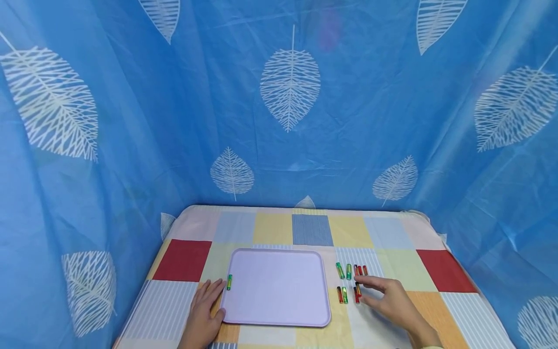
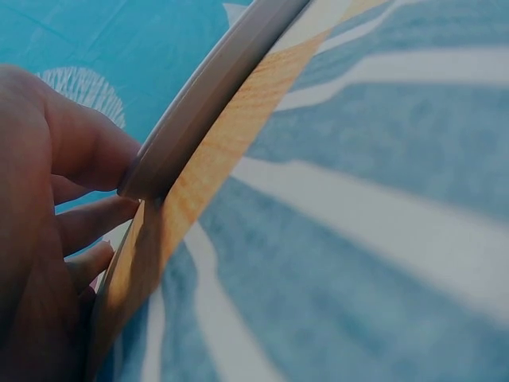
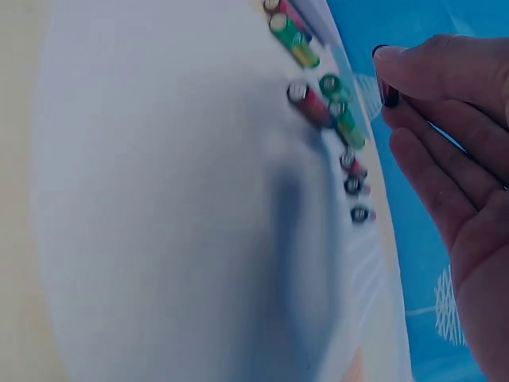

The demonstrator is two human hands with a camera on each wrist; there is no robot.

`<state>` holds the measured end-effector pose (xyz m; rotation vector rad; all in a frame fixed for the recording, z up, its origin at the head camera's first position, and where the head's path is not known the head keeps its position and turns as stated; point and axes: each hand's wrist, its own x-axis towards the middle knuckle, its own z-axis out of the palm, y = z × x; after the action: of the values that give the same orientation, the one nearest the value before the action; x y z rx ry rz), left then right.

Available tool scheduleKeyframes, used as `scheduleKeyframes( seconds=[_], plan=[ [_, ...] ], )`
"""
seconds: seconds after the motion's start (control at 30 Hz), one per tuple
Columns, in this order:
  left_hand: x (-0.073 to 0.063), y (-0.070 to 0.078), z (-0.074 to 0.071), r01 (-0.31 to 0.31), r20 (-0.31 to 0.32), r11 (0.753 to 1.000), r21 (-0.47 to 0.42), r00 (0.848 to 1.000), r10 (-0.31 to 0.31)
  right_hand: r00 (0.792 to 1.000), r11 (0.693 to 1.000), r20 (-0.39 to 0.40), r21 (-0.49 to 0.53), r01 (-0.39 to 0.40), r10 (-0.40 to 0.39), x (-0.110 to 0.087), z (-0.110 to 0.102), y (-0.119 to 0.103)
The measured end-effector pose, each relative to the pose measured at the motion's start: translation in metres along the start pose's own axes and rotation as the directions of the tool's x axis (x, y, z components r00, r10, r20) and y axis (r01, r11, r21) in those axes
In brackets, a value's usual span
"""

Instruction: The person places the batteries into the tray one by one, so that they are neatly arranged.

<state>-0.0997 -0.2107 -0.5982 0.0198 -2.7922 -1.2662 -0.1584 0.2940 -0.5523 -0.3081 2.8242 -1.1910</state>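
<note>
A lilac tray [image 1: 279, 286] lies on the patchwork cloth, with one green battery [image 1: 229, 282] inside along its left edge. My left hand [image 1: 203, 310] rests at the tray's left side. In the left wrist view its thumb [image 2: 95, 147] touches the rim, and the other fingers are extended. To the right of the tray, my right hand [image 1: 394, 300] pinches a dark-ended battery [image 3: 387, 83] between thumb and fingertips, above the cloth. Below it a red-and-black battery [image 1: 356, 296] lies on the cloth.
Right of the tray lie more batteries in two groups: green ones [image 1: 340, 270] and several red ones [image 1: 365, 270] farther back, a red-black one [image 1: 339, 294] and a green one [image 1: 345, 295] nearer. A blue leaf-print curtain [image 1: 279, 169] hangs around the table's back and sides.
</note>
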Motion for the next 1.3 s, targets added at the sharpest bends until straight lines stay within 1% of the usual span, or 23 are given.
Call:
scheduleKeyframes(
  seconds=[0.07, 0.17, 0.33, 0.47, 0.6, 0.7, 0.83, 0.93, 1.07, 1.17, 1.3],
  plan=[
    [0.001, 0.0, 0.0, -0.014, -0.011, 1.0, -0.001, 1.0, 0.014, 0.999, 0.999, 0.009, 0.006, 0.036, -0.036, 0.003, 0.002, -0.004],
    [0.001, 0.001, 0.001, -0.026, -0.017, 1.0, 0.004, 1.0, 0.026, 0.997, 0.997, 0.024, 0.026, 0.068, -0.069, 0.008, 0.007, -0.01],
    [0.001, 0.001, 0.001, -0.005, 0.001, 1.0, 0.011, 1.0, 0.005, 0.991, 0.99, 0.03, 0.043, 0.133, -0.134, 0.015, 0.019, -0.018],
    [0.001, 0.001, 0.0, 0.009, 0.01, 1.0, 0.013, 1.0, -0.01, 0.978, 0.978, 0.032, 0.056, 0.203, -0.205, 0.021, 0.029, -0.022],
    [0.001, 0.001, 0.0, 0.004, 0.007, 1.0, 0.009, 1.0, -0.005, 0.969, 0.966, 0.047, 0.102, 0.239, -0.244, 0.028, 0.038, -0.029],
    [0.001, 0.001, 0.0, -0.007, 0.0, 1.0, 0.006, 1.0, 0.007, 0.96, 0.956, 0.058, 0.133, 0.263, -0.272, 0.032, 0.044, -0.035],
    [0.0, 0.0, 0.0, -0.034, -0.027, 0.999, 0.008, 0.999, 0.035, 0.943, 0.937, 0.068, 0.153, 0.313, -0.326, 0.038, 0.053, -0.043],
    [0.0, -0.001, 0.001, -0.054, -0.04, 0.998, 0.012, 0.998, 0.054, 0.935, 0.929, 0.071, 0.162, 0.333, -0.347, 0.042, 0.061, -0.048],
    [0.001, -0.001, 0.0, -0.031, -0.02, 1.0, 0.006, 0.999, 0.031, 0.937, 0.931, 0.077, 0.169, 0.324, -0.34, 0.048, 0.071, -0.055],
    [0.001, -0.001, 0.0, 0.0, 0.003, 1.0, 0.006, 1.0, 0.0, 0.94, 0.934, 0.084, 0.176, 0.311, -0.329, 0.052, 0.079, -0.063],
    [0.001, -0.002, 0.0, 0.012, 0.017, 1.0, 0.013, 1.0, -0.012, 0.932, 0.923, 0.082, 0.197, 0.332, -0.353, 0.058, 0.09, -0.074]
  ],
)
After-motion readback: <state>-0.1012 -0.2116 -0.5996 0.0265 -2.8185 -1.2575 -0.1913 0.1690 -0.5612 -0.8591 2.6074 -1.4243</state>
